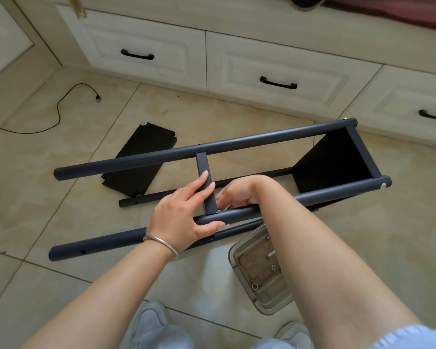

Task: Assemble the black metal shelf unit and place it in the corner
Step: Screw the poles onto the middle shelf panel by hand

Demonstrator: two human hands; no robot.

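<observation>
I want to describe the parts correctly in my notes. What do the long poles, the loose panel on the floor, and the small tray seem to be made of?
Long poles: probably painted metal tube, matte dark grey, smooth and round with drilled holes.
Loose panel: apparently thin sheet metal, matte black, flat with notched corners.
Small tray: likely clear plastic, as the floor shows through its glossy walls.

shelf frame: black | floor tiles: beige, mottled | drawers: cream, black handles | bracelet: silver

Soft, even daylight, faint shadows on the floor tiles, sharp focus, wide-angle bowing at edges.
</observation>
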